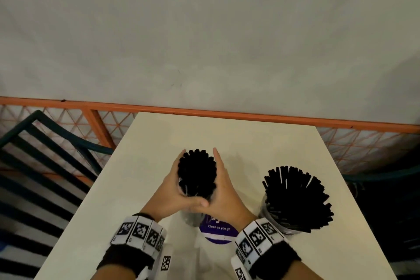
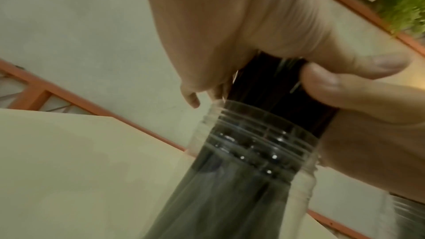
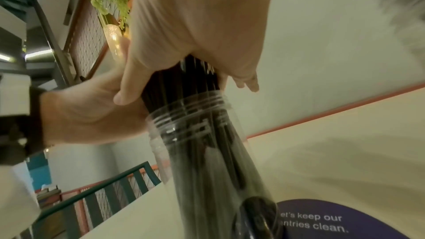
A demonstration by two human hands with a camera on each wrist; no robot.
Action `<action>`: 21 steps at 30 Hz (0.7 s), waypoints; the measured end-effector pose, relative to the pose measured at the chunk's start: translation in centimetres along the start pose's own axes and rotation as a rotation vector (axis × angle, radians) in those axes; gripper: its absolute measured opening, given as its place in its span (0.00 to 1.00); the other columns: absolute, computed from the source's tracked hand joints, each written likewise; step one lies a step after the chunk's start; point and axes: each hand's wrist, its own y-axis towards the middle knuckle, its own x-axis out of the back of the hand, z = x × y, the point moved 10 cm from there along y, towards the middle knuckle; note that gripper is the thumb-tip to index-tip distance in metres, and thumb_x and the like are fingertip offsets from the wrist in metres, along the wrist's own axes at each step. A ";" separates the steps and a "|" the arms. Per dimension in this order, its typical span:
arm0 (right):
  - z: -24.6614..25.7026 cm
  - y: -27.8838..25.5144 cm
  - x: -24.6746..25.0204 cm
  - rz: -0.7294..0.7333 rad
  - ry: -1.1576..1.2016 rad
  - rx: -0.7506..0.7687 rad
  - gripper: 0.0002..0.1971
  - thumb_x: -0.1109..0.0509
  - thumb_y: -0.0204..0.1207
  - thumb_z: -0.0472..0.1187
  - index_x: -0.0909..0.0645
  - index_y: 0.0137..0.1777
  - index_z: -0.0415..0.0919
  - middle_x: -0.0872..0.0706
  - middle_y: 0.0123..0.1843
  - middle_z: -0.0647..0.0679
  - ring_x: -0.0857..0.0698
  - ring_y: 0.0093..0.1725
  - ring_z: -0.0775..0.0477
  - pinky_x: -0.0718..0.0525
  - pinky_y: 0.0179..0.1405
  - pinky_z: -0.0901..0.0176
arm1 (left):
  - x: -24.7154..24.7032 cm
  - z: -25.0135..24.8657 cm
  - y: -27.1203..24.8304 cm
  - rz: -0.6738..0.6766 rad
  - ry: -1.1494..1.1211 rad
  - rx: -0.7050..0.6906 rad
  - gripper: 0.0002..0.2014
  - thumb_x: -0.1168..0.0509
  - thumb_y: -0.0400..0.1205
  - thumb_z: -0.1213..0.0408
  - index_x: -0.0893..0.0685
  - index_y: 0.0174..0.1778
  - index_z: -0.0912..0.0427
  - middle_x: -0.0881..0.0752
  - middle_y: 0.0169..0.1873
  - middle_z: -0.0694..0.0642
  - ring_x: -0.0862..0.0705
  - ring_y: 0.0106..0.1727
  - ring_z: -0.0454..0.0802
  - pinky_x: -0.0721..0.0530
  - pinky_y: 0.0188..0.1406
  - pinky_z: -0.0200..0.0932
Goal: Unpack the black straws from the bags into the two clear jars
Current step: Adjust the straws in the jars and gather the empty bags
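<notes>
A thick bundle of black straws [image 1: 197, 170] stands upright in a clear jar [image 1: 190, 219] at the middle of the white table. My left hand [image 1: 173, 178] and right hand [image 1: 225, 178] clasp the bundle from either side above the jar's mouth. The fingers lie along the bundle and the thumbs meet at its near side. The wrist views show the threaded jar neck [image 2: 253, 144] [image 3: 190, 121] just below the hands, with the straws [image 2: 264, 86] [image 3: 181, 86] running down inside. A second clear jar [image 1: 271, 217] at the right holds fanned-out black straws [image 1: 297, 198].
A round purple sticker [image 1: 219, 233] reading "Clean as you go" lies on the table [image 1: 227, 134] near me. An orange mesh railing [image 1: 204, 110] runs behind the table's far edge. A dark slatted chair [image 1: 45, 148] stands at the left.
</notes>
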 end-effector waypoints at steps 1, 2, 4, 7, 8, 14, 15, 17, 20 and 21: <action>0.3 0.2 -0.2 0.003 0.018 0.006 0.64 0.18 0.52 0.59 0.67 0.74 0.72 0.37 0.74 0.69 0.35 0.78 0.53 0.41 0.79 0.32 | -0.2 0.1 0.1 -0.006 -0.018 0.008 0.64 0.21 0.44 0.36 0.49 0.74 0.41 0.35 0.66 0.28 0.35 0.63 0.12 0.35 0.62 0.16; 0.5 0.3 -0.2 -0.003 0.041 0.003 0.62 0.18 0.53 0.55 0.64 0.75 0.71 0.33 0.73 0.65 0.31 0.76 0.53 0.36 0.78 0.34 | -0.3 0.3 0.0 -0.025 -0.030 0.019 0.60 0.20 0.46 0.37 0.45 0.72 0.39 0.32 0.67 0.31 0.33 0.65 0.16 0.32 0.62 0.19; 0.7 0.4 0.1 -0.012 0.073 -0.009 0.59 0.17 0.57 0.47 0.60 0.74 0.70 0.24 0.68 0.57 0.23 0.69 0.53 0.25 0.72 0.43 | -0.1 0.5 -0.6 -0.102 -0.054 0.020 0.49 0.19 0.51 0.44 0.39 0.66 0.34 0.27 0.65 0.35 0.28 0.63 0.20 0.27 0.57 0.19; 0.7 0.0 0.1 0.018 0.077 -0.004 0.55 0.18 0.58 0.44 0.56 0.74 0.65 0.20 0.62 0.56 0.18 0.62 0.55 0.20 0.66 0.56 | 0.0 0.1 -1.9 -0.146 -0.101 -0.007 0.44 0.18 0.58 0.58 0.38 0.63 0.34 0.27 0.62 0.34 0.27 0.59 0.17 0.27 0.51 0.16; 0.6 -0.2 0.0 0.023 0.076 0.000 0.55 0.18 0.57 0.47 0.55 0.75 0.64 0.21 0.63 0.55 0.19 0.63 0.56 0.20 0.66 0.59 | -0.1 0.0 -2.2 -0.116 -0.116 -0.015 0.45 0.18 0.59 0.62 0.39 0.65 0.36 0.28 0.62 0.33 0.28 0.59 0.15 0.28 0.50 0.15; -1.0 -1.1 -0.9 -0.012 0.084 -0.050 0.62 0.18 0.45 0.64 0.53 0.77 0.61 0.33 0.77 0.55 0.32 0.76 0.58 0.31 0.78 0.48 | 0.3 0.9 -2.4 0.037 -0.056 -0.028 0.61 0.19 0.46 0.41 0.47 0.73 0.40 0.33 0.66 0.30 0.33 0.64 0.16 0.31 0.57 0.15; -1.0 -0.9 -0.9 -0.031 0.067 -0.042 0.62 0.19 0.46 0.67 0.52 0.77 0.58 0.33 0.76 0.59 0.32 0.76 0.57 0.33 0.78 0.43 | 0.3 1.2 -2.2 0.034 -0.054 -0.024 0.61 0.19 0.46 0.40 0.45 0.74 0.42 0.32 0.66 0.31 0.31 0.65 0.18 0.30 0.58 0.17; -0.5 -0.7 -0.9 -0.061 0.026 -0.007 0.56 0.20 0.49 0.66 0.48 0.75 0.65 0.33 0.72 0.73 0.31 0.75 0.58 0.37 0.78 0.35 | 0.1 1.6 -1.9 0.002 -0.057 0.002 0.59 0.19 0.47 0.41 0.40 0.73 0.46 0.26 0.64 0.36 0.27 0.64 0.23 0.27 0.57 0.20; 0.5 -0.5 -0.3 -0.126 0.000 0.020 0.42 0.21 0.53 0.56 0.43 0.62 0.80 0.24 0.64 0.68 0.24 0.68 0.55 0.30 0.73 0.35 | -0.3 1.3 -1.7 -0.061 -0.064 -0.008 0.44 0.17 0.55 0.52 0.33 0.65 0.41 0.21 0.59 0.38 0.24 0.61 0.23 0.26 0.53 0.18; 0.7 -0.6 0.0 -0.146 0.002 0.020 0.39 0.22 0.53 0.56 0.41 0.60 0.80 0.22 0.62 0.61 0.22 0.65 0.53 0.24 0.69 0.39 | -0.5 1.2 -1.8 -0.075 -0.074 -0.013 0.41 0.18 0.58 0.54 0.32 0.64 0.41 0.20 0.58 0.38 0.23 0.60 0.25 0.25 0.52 0.19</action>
